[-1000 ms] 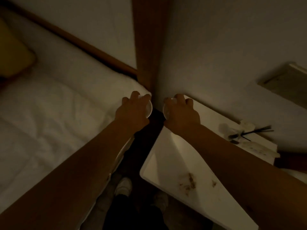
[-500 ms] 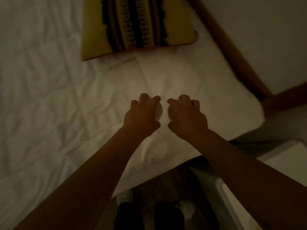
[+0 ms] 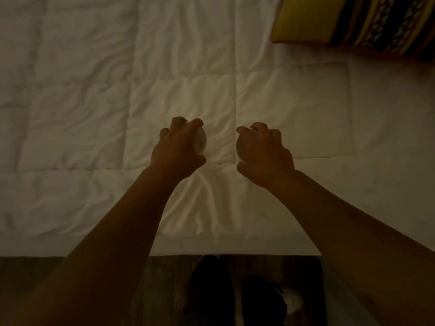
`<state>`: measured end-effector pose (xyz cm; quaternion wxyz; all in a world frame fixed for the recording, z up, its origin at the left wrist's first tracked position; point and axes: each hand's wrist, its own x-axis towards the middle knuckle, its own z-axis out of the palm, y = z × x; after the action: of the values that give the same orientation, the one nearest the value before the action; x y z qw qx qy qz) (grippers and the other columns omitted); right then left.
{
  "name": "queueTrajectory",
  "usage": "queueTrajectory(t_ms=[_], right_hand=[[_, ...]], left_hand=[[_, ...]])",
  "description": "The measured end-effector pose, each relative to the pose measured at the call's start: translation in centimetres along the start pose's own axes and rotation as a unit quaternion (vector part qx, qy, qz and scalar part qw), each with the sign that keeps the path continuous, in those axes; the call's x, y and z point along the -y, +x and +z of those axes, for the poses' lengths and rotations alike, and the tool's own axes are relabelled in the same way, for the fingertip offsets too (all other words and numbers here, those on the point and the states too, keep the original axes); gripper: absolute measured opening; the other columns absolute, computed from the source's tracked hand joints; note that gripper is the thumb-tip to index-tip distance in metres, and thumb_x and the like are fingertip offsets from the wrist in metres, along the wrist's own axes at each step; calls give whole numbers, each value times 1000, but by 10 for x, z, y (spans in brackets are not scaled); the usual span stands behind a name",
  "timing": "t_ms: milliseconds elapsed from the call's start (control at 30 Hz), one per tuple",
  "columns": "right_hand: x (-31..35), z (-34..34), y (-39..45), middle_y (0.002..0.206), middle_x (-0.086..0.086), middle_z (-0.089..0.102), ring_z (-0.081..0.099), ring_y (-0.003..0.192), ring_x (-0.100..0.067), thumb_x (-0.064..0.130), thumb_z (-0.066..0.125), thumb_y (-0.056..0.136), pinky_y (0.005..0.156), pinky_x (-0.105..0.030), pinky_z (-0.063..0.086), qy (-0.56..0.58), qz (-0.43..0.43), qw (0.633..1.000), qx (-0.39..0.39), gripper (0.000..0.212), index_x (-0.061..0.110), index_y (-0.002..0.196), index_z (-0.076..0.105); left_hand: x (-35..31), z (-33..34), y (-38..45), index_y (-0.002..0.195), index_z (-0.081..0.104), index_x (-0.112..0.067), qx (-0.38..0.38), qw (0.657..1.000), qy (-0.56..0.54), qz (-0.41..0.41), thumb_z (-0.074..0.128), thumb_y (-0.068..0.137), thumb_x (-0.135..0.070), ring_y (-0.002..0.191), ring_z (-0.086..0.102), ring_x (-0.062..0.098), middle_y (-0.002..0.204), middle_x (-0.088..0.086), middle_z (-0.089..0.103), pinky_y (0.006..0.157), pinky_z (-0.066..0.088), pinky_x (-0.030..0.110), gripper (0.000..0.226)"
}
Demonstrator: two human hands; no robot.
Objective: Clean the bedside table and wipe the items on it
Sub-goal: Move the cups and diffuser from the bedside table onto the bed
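My left hand [image 3: 175,151] grips a small round white object [image 3: 201,141] from above, fingers curled over its top. My right hand [image 3: 264,152] grips a second small round white object [image 3: 240,149] the same way. Both hands hover low over the white quilted bed cover [image 3: 179,95], about a hand's width apart. What the two objects are cannot be told in the dim light. The bedside table is out of view.
A yellow cushion with dark patterned stripes [image 3: 367,24] lies on the bed at the upper right. The bed's near edge [image 3: 211,251] runs across the lower frame, with wooden floor [image 3: 164,290] and my dark trousers and shoes below it.
I have turned left from the bedside table to face the bed. Both hands carried the white objects from the table's corner out over the bed cover and moved slightly apart.
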<state>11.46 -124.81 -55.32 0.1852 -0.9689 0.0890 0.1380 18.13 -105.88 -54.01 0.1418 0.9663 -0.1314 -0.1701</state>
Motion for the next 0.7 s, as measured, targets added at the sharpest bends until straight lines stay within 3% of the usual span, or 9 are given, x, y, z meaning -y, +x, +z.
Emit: queueTrajectory(t_ms=[333, 500, 600, 700], right_hand=[[28, 38, 28, 143, 7, 30, 37, 121, -30, 43, 77, 69, 67, -35, 36, -42, -6, 999, 28, 87, 32, 139, 27], [31, 43, 28, 143, 5, 31, 37, 120, -30, 43, 78, 69, 69, -38, 42, -56, -12, 998, 24, 87, 32, 139, 28], [30, 45, 24, 143, -1, 31, 36, 120, -31, 45, 75, 70, 75, -43, 49, -68, -29, 997, 3, 87, 29, 140, 26], [29, 46, 23, 149, -4, 26, 31, 129, -34, 50, 72, 70, 86, -49, 47, -84, -41, 996, -7, 92, 28, 144, 21]], left_hand=[[37, 26, -4, 131, 35, -37, 12, 1000, -24, -1, 82, 65, -31, 112, 47, 36, 137, 3, 38, 76, 49, 46, 81], [35, 31, -1, 133, 31, -39, 5, 1000, -9, 1, 82, 64, -32, 115, 46, 36, 139, 5, 35, 75, 49, 49, 86], [34, 33, -5, 140, 24, -39, 0, 1000, -9, 3, 80, 68, -33, 126, 38, 37, 148, 6, 25, 81, 49, 53, 92], [36, 34, -8, 146, 13, -40, 7, 1000, -14, 5, 80, 71, -38, 142, 14, 40, 158, 6, 7, 96, 41, 58, 101]])
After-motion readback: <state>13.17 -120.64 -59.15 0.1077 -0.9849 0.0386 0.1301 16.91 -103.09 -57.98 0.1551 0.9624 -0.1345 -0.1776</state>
